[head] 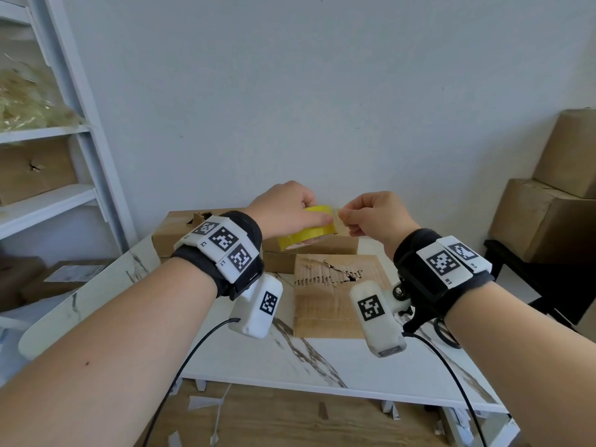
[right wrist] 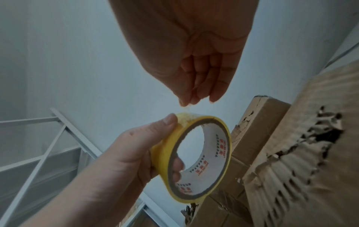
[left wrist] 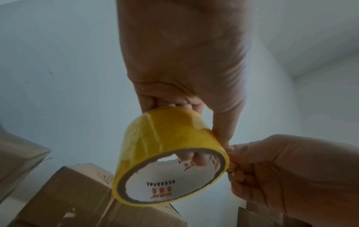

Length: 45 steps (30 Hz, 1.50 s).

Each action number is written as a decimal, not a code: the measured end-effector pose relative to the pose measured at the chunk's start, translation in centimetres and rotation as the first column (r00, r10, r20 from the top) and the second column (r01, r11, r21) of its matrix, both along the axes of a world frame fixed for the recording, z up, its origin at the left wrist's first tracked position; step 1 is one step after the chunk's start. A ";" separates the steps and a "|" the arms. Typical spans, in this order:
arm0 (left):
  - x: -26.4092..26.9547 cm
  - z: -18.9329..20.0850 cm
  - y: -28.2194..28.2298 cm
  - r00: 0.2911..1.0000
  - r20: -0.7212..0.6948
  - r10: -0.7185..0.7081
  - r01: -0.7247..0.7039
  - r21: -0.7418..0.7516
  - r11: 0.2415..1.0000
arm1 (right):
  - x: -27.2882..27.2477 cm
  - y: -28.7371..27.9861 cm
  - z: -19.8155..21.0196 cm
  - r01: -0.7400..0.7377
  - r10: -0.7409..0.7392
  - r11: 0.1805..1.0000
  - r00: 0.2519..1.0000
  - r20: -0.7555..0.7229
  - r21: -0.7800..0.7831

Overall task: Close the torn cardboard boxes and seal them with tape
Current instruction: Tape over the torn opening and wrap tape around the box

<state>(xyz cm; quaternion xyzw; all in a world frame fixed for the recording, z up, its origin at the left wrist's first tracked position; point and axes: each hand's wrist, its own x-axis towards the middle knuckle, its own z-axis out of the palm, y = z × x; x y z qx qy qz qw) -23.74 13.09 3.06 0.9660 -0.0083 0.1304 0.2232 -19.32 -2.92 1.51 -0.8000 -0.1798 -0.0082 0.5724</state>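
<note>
A yellow tape roll (head: 308, 232) is held up above the table. My left hand (head: 317, 217) grips it, fingers through the core (left wrist: 196, 158) and thumb on the outer face (right wrist: 170, 121). My right hand (head: 343, 217) pinches the tape's loose end at the roll's right edge (left wrist: 230, 165), its fingertips (right wrist: 184, 102) bunched together. Below the hands a torn cardboard box (head: 335, 285) lies flat on the table, its top ripped open in a ragged hole (right wrist: 320, 135). Another torn box (head: 180, 229) stands behind it against the wall.
The marble-patterned table (head: 322, 359) ends near me. A white shelf unit (head: 80, 133) with a box stands at the left. Stacked cardboard boxes (head: 548, 204) sit at the right. Black scissors (head: 446, 333) lie under my right wrist. Paper scraps (head: 200, 401) litter the floor.
</note>
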 end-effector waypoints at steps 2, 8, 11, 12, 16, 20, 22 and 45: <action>0.1 0.0 0.3 0.999 0.007 0.035 -0.036 0.038 0.999 | -0.1 0.0 0.0 -0.005 0.005 1.000 1.000 0.000 0.020; -0.3 0.3 0.8 0.996 0.081 0.032 -0.034 0.025 0.999 | -0.4 -0.8 0.8 -0.081 0.096 0.986 0.990 -0.099 0.146; -0.4 0.3 0.6 0.996 0.090 0.028 -0.035 0.072 0.997 | -0.6 -1.2 0.7 -0.111 0.143 0.977 0.973 -0.179 0.181; -0.4 0.2 0.5 0.996 0.087 0.030 -0.038 0.087 0.995 | -0.7 -1.2 0.5 -0.108 0.146 0.976 0.969 -0.201 0.190; -0.3 -0.3 0.1 0.997 0.071 0.020 -0.026 0.083 0.996 | -0.7 -1.1 0.0 -0.078 0.139 0.974 0.947 -0.289 0.213; -0.2 -0.6 0.5 0.999 0.046 0.011 -0.012 0.029 1.000 | -0.7 -1.2 -0.2 -0.072 0.128 0.981 0.940 -0.317 0.182; -0.2 -0.7 0.6 0.999 0.040 0.009 -0.010 0.017 1.000 | -0.7 -1.3 -0.2 -0.077 0.128 0.983 0.938 -0.323 0.166; -1.0 0.7 1.4 0.999 -0.016 -0.040 0.029 -0.449 0.893 | -0.6 -1.8 1.0 -0.009 -0.001 0.999 0.950 -0.311 -0.031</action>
